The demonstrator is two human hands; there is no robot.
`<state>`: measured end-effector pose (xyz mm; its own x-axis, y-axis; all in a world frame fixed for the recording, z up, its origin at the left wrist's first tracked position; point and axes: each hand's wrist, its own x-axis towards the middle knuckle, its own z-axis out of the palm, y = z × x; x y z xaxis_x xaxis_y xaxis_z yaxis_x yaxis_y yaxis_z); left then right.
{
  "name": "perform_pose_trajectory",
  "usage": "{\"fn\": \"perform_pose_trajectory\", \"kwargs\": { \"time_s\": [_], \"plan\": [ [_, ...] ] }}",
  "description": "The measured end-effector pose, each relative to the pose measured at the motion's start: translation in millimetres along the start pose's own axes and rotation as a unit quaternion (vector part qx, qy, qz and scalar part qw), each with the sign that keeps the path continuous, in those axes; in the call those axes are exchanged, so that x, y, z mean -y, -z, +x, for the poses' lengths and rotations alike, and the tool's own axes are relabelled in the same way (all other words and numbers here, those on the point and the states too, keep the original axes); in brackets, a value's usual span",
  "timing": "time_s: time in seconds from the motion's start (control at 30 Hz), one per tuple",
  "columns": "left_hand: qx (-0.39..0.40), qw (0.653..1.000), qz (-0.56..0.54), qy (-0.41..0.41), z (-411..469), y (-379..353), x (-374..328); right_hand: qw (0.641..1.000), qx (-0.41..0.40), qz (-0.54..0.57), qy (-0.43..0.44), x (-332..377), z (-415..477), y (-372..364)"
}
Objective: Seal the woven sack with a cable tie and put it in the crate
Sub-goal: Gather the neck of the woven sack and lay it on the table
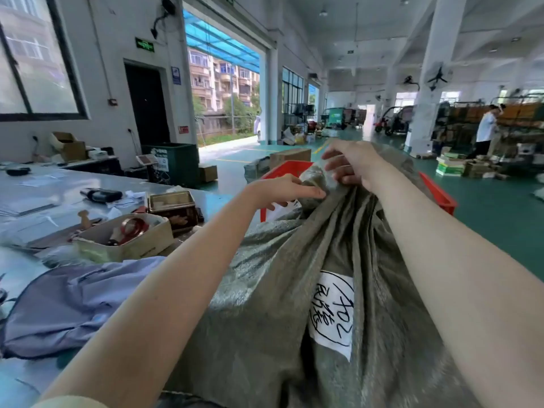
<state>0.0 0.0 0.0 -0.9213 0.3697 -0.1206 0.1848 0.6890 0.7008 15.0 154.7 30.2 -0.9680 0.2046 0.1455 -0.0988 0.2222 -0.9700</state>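
Observation:
A large grey-green woven sack (279,290) fills the lower middle of the view, with a white handwritten label (334,310) on its front. Its cloth is bunched into a neck at the top. My left hand (282,191) pinches the left side of that neck. My right hand (351,166) grips the gathered cloth from the right, fingers partly spread. Just behind the sack stands a red plastic crate (287,169), its right rim (438,192) showing past my right forearm. I see no cable tie; it may be hidden in the blurred cloth.
A work table (59,189) lies to the left with a cardboard box of tools (123,237), a metal tin (172,206) and a blue-grey garment (73,301). Brown cartons (290,156) sit on the green floor beyond the crate. A person (485,131) stands far right by shelves.

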Motion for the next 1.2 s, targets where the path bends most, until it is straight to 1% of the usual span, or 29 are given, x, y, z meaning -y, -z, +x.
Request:
{"fn": "perform_pose_trajectory", "kwargs": {
  "time_s": [0.03, 0.07, 0.13, 0.17, 0.2, 0.23, 0.27, 0.3, 0.33, 0.37, 0.43, 0.5, 0.53, 0.57, 0.63, 0.67, 0.7, 0.77, 0.8, 0.83, 0.87, 0.9, 0.93, 1.0, 1.03, 1.07, 1.13, 1.2],
  "plan": [
    [-0.011, 1.0, 0.021, -0.006, 2.4, -3.4, -0.7, 0.998, -0.046, -0.052, 0.009, -1.4, -1.9, 4.6],
    [-0.036, 0.999, 0.024, -0.013, 4.2, -7.0, -2.2, 0.989, -0.109, -0.098, 0.018, -1.7, -3.6, 8.7],
    [-0.053, 0.998, 0.01, -0.007, 8.5, -12.6, -3.6, 0.954, -0.217, -0.206, 0.024, -8.9, -13.3, 23.0],
    [-0.048, 0.999, 0.003, -0.002, 13.9, -15.4, -4.9, 0.93, -0.245, -0.274, 0.01, -14.0, -18.2, 30.3],
    [-0.037, 0.999, -0.003, 0.011, 12.3, -19.7, -8.3, 0.905, -0.247, -0.346, -0.017, -21.4, -20.8, 36.9],
    [-0.03, 0.999, -0.007, 0.019, 12.3, -22.3, -10.3, 0.889, -0.218, -0.399, -0.055, -25.4, -24.6, 43.3],
    [-0.028, 0.999, -0.013, 0.027, 8.8, -24.6, -12.7, 0.889, -0.17, -0.414, -0.099, -28.6, -27.6, 48.2],
    [-0.024, 0.999, -0.036, 0.023, 11.7, -26.1, -13.5, 0.899, -0.107, -0.398, -0.146, -30.1, -29.3, 50.8],
    [-0.037, 0.998, -0.053, 0.017, 14.9, -27.5, -12.3, 0.913, -0.037, -0.366, -0.177, -30.6, -31.8, 51.2],
    [-0.059, 0.996, -0.069, 0.007, 17.7, -29.8, -12.9, 0.929, 0.014, -0.323, -0.18, -31.1, -33.0, 50.4],
    [-0.09, 0.99, -0.111, -0.016, 18.8, -32.0, -17.3, 0.967, 0.06, -0.206, -0.139, -36.2, -30.9, 45.4],
    [-0.106, 0.979, -0.165, -0.048, 19.3, -31.5, -24.4, 0.989, 0.099, -0.042, -0.102, -39.0, -30.7, 37.7],
    [-0.128, 0.971, -0.193, -0.063, 17.5, -30.3, -28.8, 0.991, 0.091, 0.038, -0.09, -38.1, -27.5, 33.5],
    [-0.161, 0.958, -0.224, -0.078, 16.6, -27.7, -32.8, 0.991, 0.057, 0.099, -0.074, -34.6, -26.7, 29.5],
    [-0.216, 0.931, -0.279, -0.09, 10.5, -18.1, -39.4, 0.983, -0.031, 0.18, -0.025, -27.6, -17.3, 28.0],
    [-0.214, 0.919, -0.313, -0.109, 9.4, -10.2, -40.1, 0.977, -0.055, 0.205, 0.005, -20.3, -14.1, 29.0],
    [-0.191, 0.904, -0.359, -0.133, 8.5, -2.5, -39.1, 0.969, -0.068, 0.235, 0.038, -12.6, -13.5, 29.3],
    [-0.112, 0.871, -0.444, -0.179, 1.2, 10.8, -37.9, 0.957, -0.071, 0.263, 0.101, 3.3, -17.0, 31.3],
    [-0.077, 0.864, -0.456, -0.198, 0.3, 16.5, -35.3, 0.954, -0.081, 0.263, 0.12, 7.2, -16.6, 34.3],
    [-0.067, 0.876, -0.431, -0.203, 2.9, 21.7, -35.1, 0.952, -0.093, 0.259, 0.135, 10.1, -17.1, 36.0],
    [-0.066, 0.899, -0.381, -0.208, 2.9, 23.4, -37.2, 0.95, -0.088, 0.261, 0.146, 11.1, -16.9, 36.5],
    [-0.071, 0.923, -0.323, -0.196, 0.0, 22.4, -42.4, 0.95, -0.067, 0.267, 0.148, 12.0, -15.7, 35.8],
    [-0.088, 0.939, -0.267, -0.2, 4.7, 21.9, -46.6, 0.952, -0.044, 0.269, 0.142, 13.2, -15.9, 34.3],
    [-0.15, 0.944, -0.203, -0.211, 11.4, 18.4, -53.1, 0.956, 0.007, 0.262, 0.13, 15.7, -19.9, 32.8],
    [-0.177, 0.932, -0.222, -0.225, 11.6, 15.7, -58.1, 0.955, 0.022, 0.262, 0.134, 16.4, -20.8, 35.5],
    [-0.191, 0.916, -0.271, -0.225, 14.5, 15.9, -59.9, 0.951, 0.042, 0.273, 0.14, 17.6, -23.7, 39.6],
    [-0.196, 0.887, -0.37, -0.197, 20.1, 18.2, -58.3, 0.939, 0.061, 0.299, 0.158, 15.8, -24.9, 49.9],
    [-0.192, 0.863, -0.429, -0.182, 25.7, 22.0, -52.6, 0.948, 0.06, 0.277, 0.144, 10.8, -24.4, 55.6]
  ]
}}
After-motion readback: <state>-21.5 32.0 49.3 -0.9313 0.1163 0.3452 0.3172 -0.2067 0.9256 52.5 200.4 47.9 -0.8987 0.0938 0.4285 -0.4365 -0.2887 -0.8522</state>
